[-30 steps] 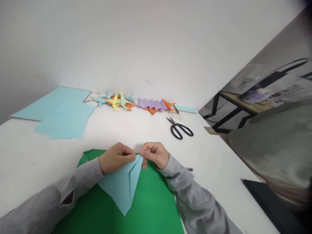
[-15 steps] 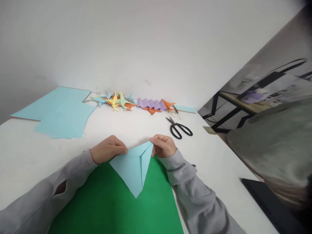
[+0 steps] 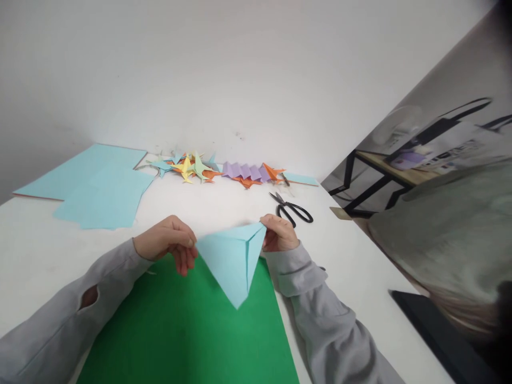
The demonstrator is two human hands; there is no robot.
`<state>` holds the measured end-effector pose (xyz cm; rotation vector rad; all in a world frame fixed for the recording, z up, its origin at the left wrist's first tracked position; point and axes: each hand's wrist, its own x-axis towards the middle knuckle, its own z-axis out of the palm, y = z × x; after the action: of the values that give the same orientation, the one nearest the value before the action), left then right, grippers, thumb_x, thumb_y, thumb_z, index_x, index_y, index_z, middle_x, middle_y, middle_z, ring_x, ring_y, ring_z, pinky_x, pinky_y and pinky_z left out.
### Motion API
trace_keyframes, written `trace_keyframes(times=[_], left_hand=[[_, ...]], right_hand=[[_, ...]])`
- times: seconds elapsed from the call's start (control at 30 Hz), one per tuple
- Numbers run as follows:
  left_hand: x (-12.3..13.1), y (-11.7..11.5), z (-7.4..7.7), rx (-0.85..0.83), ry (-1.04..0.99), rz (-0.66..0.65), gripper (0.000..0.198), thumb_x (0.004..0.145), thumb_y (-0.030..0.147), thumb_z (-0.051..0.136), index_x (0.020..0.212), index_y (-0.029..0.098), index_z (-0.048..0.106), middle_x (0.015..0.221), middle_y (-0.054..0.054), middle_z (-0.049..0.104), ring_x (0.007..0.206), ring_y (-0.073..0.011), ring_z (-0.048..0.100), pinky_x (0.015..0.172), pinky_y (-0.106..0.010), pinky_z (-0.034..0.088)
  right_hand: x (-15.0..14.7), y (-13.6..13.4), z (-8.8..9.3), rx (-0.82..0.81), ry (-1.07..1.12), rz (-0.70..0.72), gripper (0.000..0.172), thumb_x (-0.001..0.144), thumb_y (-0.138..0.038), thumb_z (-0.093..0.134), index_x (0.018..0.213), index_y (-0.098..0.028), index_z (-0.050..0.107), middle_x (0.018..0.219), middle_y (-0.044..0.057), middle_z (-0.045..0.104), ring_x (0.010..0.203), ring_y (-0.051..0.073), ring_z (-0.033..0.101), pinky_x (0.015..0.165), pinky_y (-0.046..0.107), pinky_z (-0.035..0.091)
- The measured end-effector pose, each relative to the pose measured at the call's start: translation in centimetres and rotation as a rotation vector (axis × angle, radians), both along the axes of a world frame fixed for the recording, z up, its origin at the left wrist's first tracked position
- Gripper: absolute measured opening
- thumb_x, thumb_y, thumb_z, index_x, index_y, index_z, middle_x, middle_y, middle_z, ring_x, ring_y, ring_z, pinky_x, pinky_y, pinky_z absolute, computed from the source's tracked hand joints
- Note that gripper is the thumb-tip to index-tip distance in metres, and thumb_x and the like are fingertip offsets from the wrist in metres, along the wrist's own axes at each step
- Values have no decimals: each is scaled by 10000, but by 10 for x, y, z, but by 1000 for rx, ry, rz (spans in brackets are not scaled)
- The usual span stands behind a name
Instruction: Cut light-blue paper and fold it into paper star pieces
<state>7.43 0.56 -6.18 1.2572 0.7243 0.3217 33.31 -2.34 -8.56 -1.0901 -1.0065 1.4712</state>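
1. Pinching the top right corner of the paper with the right hand, fingers clamped on it.
2. Holding it up as a light-blue folded triangle, 1 point down, 1 crease running down its right part.
3. Resting the left hand at the top left corner, fingers curled downward; cannot tell whether gripping or only touching.
4. Spanning the gap between the 2 hands, which are set apart, above the far edge of the green mat.
5. Lying on the white table just past the right hand: black scissors.
6. Lined up along the wall farther back: small coloured stars, then purple pleats.
7. Spread at far left, well apart from the hands: blue sheets.
8. Printed on items on the desk at right: marks too blurred to read.
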Motion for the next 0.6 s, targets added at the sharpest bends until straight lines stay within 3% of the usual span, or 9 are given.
trace_keyframes(times=[0.13, 0.2, 0.3, 0.37, 0.47, 0.6], left_hand=[[14, -7, -1, 21, 15, 87, 244, 715, 279, 487, 627, 99, 626, 538, -57, 637, 464, -176, 599, 465, -283, 458], [26, -15, -4, 55, 47, 51, 276, 737, 353, 511, 687, 103, 617, 561, -24, 604, 482, -138, 552, 468, -256, 419], [41, -27, -10, 293, 65, -49, 290, 643, 337, 657, 520, 127, 499, 441, 92, 296, 427, -42, 271, 421, -193, 222], [47, -33, -13, 378, 48, 2, 392, 645, 332, 656, 440, 150, 376, 460, 95, 190, 456, -42, 189, 436, -210, 156], [48, -34, -14, 377, 19, 115, 337, 694, 364, 602, 489, 144, 449, 480, 75, 275, 483, -61, 250, 461, -221, 197], [46, -28, -12, 302, 63, 237, 344, 722, 417, 534, 521, 145, 476, 484, 66, 318, 488, -73, 273, 473, -227, 227]], right_hand=[[-26, -9, -7, -28, 15, 114, 329, 496, -400, 768, 491, -161, 542, 336, -15, 547, 240, 105, 456, 230, 190, 326], [-40, -16, -8, -45, -14, 225, 355, 511, -412, 767, 488, -155, 524, 360, -18, 568, 244, 94, 463, 242, 176, 339], [-52, -23, -5, 2, -67, 213, 386, 543, -449, 753, 500, -158, 503, 362, -33, 563, 256, 78, 468, 260, 158, 342], [-53, -24, -3, 30, -61, 204, 440, 612, -551, 668, 503, -160, 496, 364, -31, 556, 269, 75, 476, 274, 158, 347], [-51, -25, -3, 49, -39, 247, 444, 662, -579, 608, 557, -157, 521, 397, -26, 571, 313, 85, 514, 320, 172, 390], [-51, -27, -4, 45, -107, 277, 280, 616, -369, 710, 616, -157, 529, 436, -36, 601, 323, 89, 523, 334, 179, 406]])
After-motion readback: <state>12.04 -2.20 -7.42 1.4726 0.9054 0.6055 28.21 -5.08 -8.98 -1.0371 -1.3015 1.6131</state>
